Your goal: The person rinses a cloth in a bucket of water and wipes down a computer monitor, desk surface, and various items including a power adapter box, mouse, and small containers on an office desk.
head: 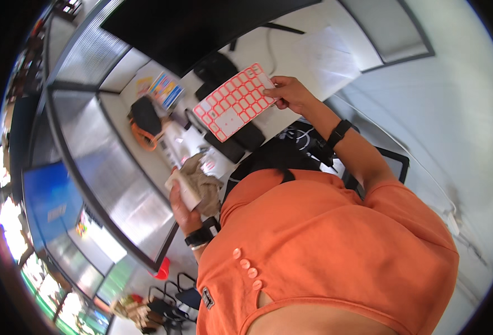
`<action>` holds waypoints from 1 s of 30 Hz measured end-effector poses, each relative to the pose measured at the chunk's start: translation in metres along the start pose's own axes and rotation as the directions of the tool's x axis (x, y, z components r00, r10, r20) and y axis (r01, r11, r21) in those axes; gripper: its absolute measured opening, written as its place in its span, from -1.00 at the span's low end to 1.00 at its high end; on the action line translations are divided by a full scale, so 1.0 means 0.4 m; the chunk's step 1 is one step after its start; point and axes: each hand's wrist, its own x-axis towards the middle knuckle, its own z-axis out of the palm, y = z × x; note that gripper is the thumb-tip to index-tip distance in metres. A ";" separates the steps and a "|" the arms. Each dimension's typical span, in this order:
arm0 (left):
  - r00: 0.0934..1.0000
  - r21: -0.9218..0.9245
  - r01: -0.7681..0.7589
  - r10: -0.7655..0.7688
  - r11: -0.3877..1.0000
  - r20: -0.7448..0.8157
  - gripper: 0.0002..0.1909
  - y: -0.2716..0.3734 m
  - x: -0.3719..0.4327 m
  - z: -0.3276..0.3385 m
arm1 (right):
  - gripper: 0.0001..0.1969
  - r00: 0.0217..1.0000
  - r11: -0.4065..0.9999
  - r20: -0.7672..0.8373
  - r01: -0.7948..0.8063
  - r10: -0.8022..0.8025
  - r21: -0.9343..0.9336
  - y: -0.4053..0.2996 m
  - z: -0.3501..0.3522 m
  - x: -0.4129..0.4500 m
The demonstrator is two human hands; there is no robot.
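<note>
My right hand (290, 94) pinches the right end of a sheet of red-bordered label stickers (236, 100) between thumb and fingers. The sheet is held tilted above the desk, with a blank patch near its lower left end. Lower and to the left, my left hand (185, 209) grips a white block-like object (185, 190), whose exact kind I cannot tell. A crumpled brown cloth (206, 186) lies right beside that object; whether my left hand also holds it is unclear. Both wrists wear black bands.
A white desk (288, 50) carries a large black monitor (196, 25), a black-and-orange item (146, 117), a colourful printed packet (166, 90) and several black items. Framed partition panels (116, 163) stand on the left. Cables (296, 136) hang below the desk's edge.
</note>
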 end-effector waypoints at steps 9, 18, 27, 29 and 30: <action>0.998 0.102 0.041 -0.036 0.994 -0.047 -0.49 0.011 0.008 0.036 | -0.83 0.853 0.723 -0.513 0.413 -0.095 0.553 0.102 -0.585 -0.063; 0.997 0.141 0.080 -0.077 0.987 -0.025 -0.42 0.008 -0.064 -0.025 | -0.55 0.502 0.954 -0.857 0.179 0.120 0.239 0.118 -0.545 -0.005; 0.994 0.155 -0.089 0.097 0.984 -0.045 -0.31 -0.036 -0.113 -0.030 | -0.79 0.813 0.373 0.109 0.376 -0.572 -0.848 0.199 0.004 -0.034; 0.991 0.153 -0.118 0.125 0.981 -0.042 -0.30 -0.030 -0.116 -0.020 | -0.75 0.724 0.072 0.437 0.554 -0.533 -0.829 0.207 0.159 -0.061; 0.991 0.142 -0.124 0.131 0.982 -0.039 -0.30 -0.025 -0.120 -0.023 | -0.78 0.729 0.013 0.509 0.578 -0.458 -0.816 0.196 0.220 -0.076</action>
